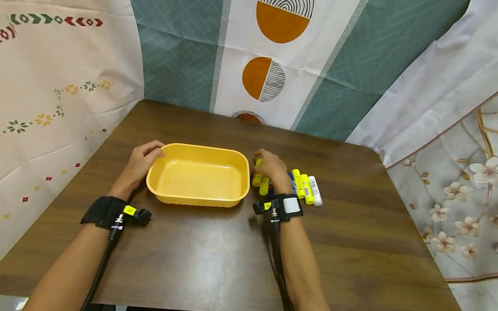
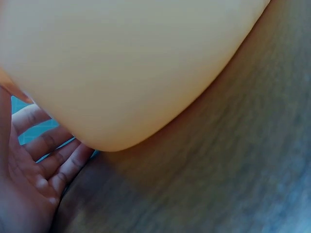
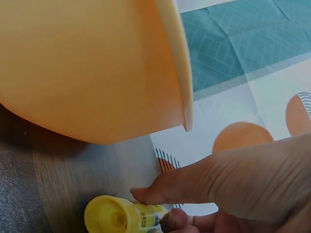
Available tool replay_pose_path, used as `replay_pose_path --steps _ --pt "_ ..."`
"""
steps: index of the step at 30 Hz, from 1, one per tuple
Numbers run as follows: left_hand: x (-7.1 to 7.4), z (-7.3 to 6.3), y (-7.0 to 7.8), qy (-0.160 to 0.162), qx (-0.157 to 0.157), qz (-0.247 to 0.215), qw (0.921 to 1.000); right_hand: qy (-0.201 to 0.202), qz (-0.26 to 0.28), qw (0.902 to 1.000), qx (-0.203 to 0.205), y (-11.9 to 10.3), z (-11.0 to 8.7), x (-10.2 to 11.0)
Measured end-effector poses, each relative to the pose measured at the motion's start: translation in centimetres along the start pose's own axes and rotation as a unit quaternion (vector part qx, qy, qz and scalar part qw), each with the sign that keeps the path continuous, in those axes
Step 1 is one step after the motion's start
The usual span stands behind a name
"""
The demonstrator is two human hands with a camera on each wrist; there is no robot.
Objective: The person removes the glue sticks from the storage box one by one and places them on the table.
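Note:
A yellow oblong plastic tub (image 1: 198, 177) stands on the table. My left hand (image 1: 145, 157) grips its left end, thumb over the rim; in the left wrist view the fingers (image 2: 53, 148) lie along the outside wall. Just right of the tub, my right hand (image 1: 272, 166) pinches a yellow glue stick (image 3: 116, 216) between thumb and fingertips, at the left end of a row. Beside it in the row is another yellow glue stick (image 1: 264, 186). Part of the row, including some blue sticks, is hidden under the right hand and wrist.
Right of my right wrist lie two more yellow sticks (image 1: 307, 189) and a white stick (image 1: 315, 191) at the row's end. The brown wooden table (image 1: 186, 250) meets a patterned cloth (image 1: 179, 56) at the back. Cables run down from both wrist straps.

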State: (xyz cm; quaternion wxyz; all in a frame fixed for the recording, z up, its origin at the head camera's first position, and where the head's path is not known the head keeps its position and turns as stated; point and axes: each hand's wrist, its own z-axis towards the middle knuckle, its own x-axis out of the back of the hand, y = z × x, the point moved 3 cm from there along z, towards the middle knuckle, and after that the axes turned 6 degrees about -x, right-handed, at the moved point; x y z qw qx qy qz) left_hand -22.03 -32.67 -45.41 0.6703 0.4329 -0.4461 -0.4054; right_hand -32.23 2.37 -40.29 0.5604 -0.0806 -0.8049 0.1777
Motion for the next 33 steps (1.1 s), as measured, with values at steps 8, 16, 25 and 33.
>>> replay_pose_path --steps 8,16,25,33 --pt "-0.7 0.4 0.6 -0.005 -0.003 0.001 1.0 -0.011 0.05 0.9987 -0.006 1.0 -0.3 1.2" --pt "0.3 0.3 -0.1 0.001 -0.001 -0.01 0.9999 -0.017 0.074 0.9968 0.023 0.3 -0.5 0.8" --pt "1.6 1.0 0.5 0.001 -0.002 -0.005 1.0 -0.041 0.098 0.9941 0.026 -1.6 -0.2 1.9" --pt "2.1 0.7 0.1 0.004 0.01 -0.001 0.9999 -0.038 0.106 0.993 0.036 -2.1 -0.3 2.6"
